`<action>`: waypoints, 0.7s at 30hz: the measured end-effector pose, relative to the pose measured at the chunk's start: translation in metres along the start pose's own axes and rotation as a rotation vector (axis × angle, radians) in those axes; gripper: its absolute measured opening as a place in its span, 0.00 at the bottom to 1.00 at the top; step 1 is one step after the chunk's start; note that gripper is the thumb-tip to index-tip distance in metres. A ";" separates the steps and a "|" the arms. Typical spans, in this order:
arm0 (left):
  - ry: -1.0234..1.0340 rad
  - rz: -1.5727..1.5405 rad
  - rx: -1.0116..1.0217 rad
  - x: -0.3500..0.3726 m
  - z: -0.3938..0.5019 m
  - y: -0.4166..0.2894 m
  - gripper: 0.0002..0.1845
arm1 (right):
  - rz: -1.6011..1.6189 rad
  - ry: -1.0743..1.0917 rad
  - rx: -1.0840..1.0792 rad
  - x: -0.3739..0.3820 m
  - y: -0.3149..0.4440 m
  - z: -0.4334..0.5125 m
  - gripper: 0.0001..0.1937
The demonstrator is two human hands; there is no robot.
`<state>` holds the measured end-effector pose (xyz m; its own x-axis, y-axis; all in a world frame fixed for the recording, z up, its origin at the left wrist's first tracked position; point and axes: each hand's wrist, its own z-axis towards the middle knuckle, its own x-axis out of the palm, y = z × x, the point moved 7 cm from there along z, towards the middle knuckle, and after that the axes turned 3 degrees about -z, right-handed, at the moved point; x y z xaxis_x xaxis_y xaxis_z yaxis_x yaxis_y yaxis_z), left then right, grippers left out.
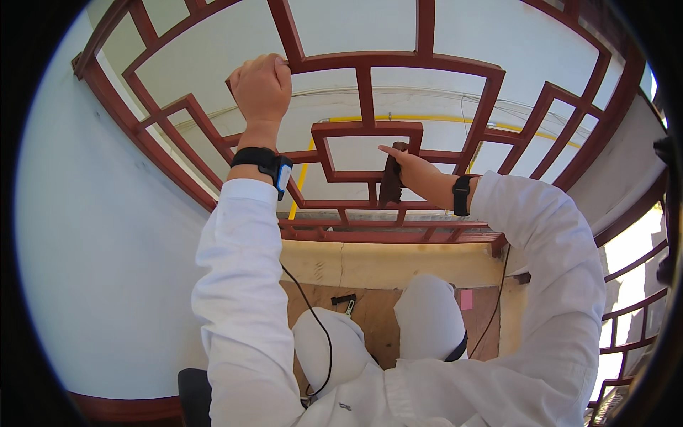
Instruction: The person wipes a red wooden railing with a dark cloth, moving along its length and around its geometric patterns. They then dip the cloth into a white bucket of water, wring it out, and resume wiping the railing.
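In front of me stands a dark red window lattice (363,96) of straight bars, with an outside wall behind it. My left hand (261,88) is raised at the upper left, its fingers closed around a corner of the lattice bars. Lower and to the right, my right hand (421,173) grips a dark brown piece (391,184), which could be a folded cloth or an abrasive sheet. One finger points out to the left past that piece. It lies against the right and lower bars of the small central rectangle; its far side is hidden.
A yellow pipe (411,118) and thin wires run behind the lattice. Below is a pale ledge (384,261). On the brown floor lie a black-and-green tool (344,303) and a pink card (466,300). Black cables (326,333) hang beside my knees. A white wall (106,240) stands at left.
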<state>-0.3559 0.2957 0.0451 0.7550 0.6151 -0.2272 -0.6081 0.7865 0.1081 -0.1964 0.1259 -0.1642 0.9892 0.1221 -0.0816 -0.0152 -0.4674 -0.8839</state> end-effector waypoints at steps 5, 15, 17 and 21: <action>-0.030 0.021 0.005 0.002 -0.001 0.001 0.14 | 0.432 -0.008 0.186 0.008 0.012 0.040 0.14; 0.131 -0.192 -0.078 -0.004 0.004 0.004 0.15 | 0.809 -1.095 0.877 -0.077 -0.059 0.003 0.17; 0.189 -0.437 -0.170 -0.009 0.006 0.012 0.16 | 0.882 -1.206 0.968 -0.085 -0.096 -0.020 0.18; 0.172 -0.871 -0.413 -0.040 -0.001 0.021 0.18 | 1.748 -1.494 0.723 -0.081 -0.172 -0.023 0.25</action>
<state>-0.3992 0.2880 0.0559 0.9545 -0.2136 -0.2081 0.0824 0.8597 -0.5041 -0.2701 0.1769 0.0053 -0.6993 0.5479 -0.4591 -0.7134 -0.5750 0.4004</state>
